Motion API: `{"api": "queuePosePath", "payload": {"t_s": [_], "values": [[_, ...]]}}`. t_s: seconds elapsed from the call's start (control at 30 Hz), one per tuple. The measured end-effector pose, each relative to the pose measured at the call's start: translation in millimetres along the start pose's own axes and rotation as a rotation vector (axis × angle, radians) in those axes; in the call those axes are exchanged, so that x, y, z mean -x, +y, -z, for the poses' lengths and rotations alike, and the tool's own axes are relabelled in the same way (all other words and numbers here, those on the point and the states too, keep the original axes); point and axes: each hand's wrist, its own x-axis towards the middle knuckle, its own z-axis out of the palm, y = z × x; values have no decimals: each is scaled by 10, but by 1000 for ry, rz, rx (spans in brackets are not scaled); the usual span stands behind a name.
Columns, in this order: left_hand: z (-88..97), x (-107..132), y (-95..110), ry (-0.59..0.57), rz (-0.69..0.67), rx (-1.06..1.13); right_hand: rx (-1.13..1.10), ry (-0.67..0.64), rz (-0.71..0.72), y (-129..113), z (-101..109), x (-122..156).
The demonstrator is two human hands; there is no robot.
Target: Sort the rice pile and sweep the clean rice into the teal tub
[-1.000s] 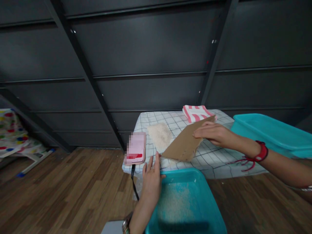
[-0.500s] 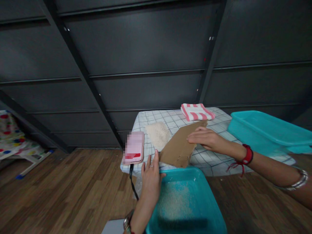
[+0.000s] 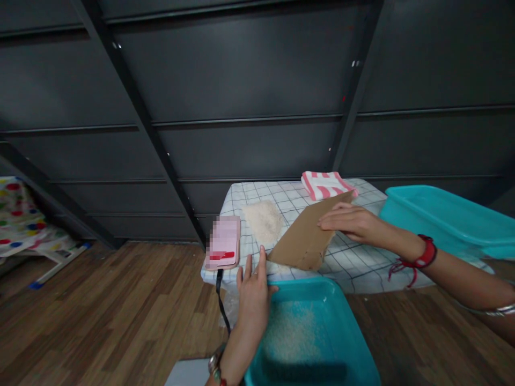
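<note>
My right hand (image 3: 346,221) is closed on the upper right edge of a piece of brown cardboard (image 3: 302,240), which stands tilted over the checked cloth. To its left lies a heap of white rice (image 3: 264,221). My left hand (image 3: 254,297) has its fingers apart at the front edge of the table, fingertips near the cardboard's lower left corner. Its thumb is by the rim of a teal tub (image 3: 349,316); whether it touches is hard to tell. Scattered rice (image 3: 295,335) covers part of the tub's floor.
A pink phone-like device (image 3: 224,241) with a black cable lies at the table's left. A folded pink-and-white striped towel (image 3: 328,185) lies at the back. Another teal tub (image 3: 446,222) stands at the right. Behind rises a dark panelled wall (image 3: 249,69).
My right hand has moved slightly right and up with the cardboard, whose tilt looks a little steeper. My left hand stays spread by the tub's rim. The whole view has shifted a little.
</note>
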Motion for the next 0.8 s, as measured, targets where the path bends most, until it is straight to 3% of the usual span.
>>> {"api": "queuePosePath", "payload": {"t_s": [0.27, 0.53, 0.67, 0.8], "values": [[-63, 11, -66, 81, -44, 131, -5, -28, -66, -18, 33, 57], [-213, -14, -116, 161, -5, 188, 34, 94, 68, -196, -156, -247], [-296, -19, -141, 217, -23, 186, -17, 49, 92, -157, -44, -189], [-248, -17, -125, 206, -13, 200, -4, 53, 69, -99, 58, -132]]}}
